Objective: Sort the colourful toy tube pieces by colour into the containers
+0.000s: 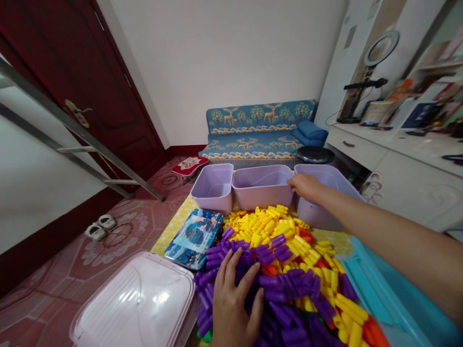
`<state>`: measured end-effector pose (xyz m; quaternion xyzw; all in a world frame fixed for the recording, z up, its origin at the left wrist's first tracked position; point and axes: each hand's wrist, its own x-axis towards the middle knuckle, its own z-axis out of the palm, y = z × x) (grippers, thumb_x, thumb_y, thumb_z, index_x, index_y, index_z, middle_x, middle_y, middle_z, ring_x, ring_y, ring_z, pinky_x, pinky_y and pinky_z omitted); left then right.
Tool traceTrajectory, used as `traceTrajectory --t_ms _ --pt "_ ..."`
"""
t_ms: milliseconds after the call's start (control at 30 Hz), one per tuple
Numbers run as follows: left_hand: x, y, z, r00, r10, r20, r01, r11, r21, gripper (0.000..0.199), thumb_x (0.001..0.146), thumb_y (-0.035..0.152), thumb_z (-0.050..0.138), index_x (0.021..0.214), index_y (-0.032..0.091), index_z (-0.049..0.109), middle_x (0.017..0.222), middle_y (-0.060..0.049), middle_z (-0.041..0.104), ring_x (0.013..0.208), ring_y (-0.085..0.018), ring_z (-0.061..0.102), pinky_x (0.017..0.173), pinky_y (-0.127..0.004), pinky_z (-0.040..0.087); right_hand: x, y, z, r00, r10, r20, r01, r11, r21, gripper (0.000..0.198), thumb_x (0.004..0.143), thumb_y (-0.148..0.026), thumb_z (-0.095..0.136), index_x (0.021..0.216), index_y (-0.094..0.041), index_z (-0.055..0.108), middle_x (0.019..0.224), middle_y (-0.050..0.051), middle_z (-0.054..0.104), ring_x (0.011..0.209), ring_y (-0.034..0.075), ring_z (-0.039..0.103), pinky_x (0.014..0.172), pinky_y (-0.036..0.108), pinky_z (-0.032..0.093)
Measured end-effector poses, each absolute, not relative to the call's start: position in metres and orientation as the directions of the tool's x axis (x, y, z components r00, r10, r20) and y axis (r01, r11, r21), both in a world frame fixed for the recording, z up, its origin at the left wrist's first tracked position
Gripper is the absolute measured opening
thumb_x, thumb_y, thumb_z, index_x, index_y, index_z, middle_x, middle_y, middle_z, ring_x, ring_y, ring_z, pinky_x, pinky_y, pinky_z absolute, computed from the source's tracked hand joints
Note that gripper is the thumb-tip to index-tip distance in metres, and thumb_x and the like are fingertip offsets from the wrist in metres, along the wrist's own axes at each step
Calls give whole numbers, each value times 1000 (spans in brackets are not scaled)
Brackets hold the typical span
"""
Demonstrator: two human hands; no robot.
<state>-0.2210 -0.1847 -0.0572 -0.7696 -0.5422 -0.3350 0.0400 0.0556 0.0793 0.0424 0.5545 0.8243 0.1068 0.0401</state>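
Observation:
My left hand (235,296) rests on a heap of purple plastic pieces (285,289), its fingers spread. The pieces look like short ribbed tubes. Beyond them lies a heap of yellow pieces (267,224) of the same sort. My right hand (306,187) reaches to the far side, fingers closed at the right front corner of the middle lilac bin (262,195). That rim is partly hidden by the fingers. On either side stand a left lilac bin (213,197) and a right lilac bin (320,212), the latter partly behind my right arm.
A blue illustrated tin or box (195,238) lies left of the heap. Nearer stands a container with a clear pinkish lid (135,301). A turquoise container (394,294) is under my right forearm. A sofa (253,137), a ladder (83,137) and a white cabinet (408,173) surround the table.

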Motion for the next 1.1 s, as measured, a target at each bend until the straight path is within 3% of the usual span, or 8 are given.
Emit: traceTrajectory --t_ms 133,433,767,967,1100 --pt "-220 -185 -55 177 820 544 854 -403 329 49 84 20 59 131 33 57 153 -6 34 139 -33 35 102 -55 47 56 81 54 -380 924 41 892 354 281 23 84 -18 53 99 -15 71 102 16 71 100 28 64 73 31 42" --pt "-220 -187 -53 172 825 539 853 -399 337 50 84 20 59 132 33 57 154 -5 34 138 -33 37 102 -54 47 30 65 49 -312 948 61 912 281 300 27 85 -27 53 97 -14 73 99 18 73 96 30 67 73 33 45" --pt "-221 -186 -55 189 819 542 851 -412 326 51 83 19 59 132 33 56 153 -7 34 138 -34 36 102 -56 47 -31 59 38 -256 958 128 955 231 183 30 91 -33 51 107 -16 70 105 18 72 105 28 65 83 32 46" --pt "-222 -185 -59 182 816 549 853 -408 325 51 84 20 59 133 34 56 153 -6 35 138 -33 37 102 -55 48 -58 63 29 -201 977 66 975 194 105 37 95 -45 52 112 -14 63 112 10 67 101 20 64 90 42 50" --pt "-226 -186 -58 200 833 516 853 -407 326 52 85 29 60 136 36 53 155 -6 34 138 -34 37 102 -57 46 -62 64 30 -175 985 16 983 173 68 40 94 -48 52 114 -15 63 116 11 66 103 21 63 91 42 50"
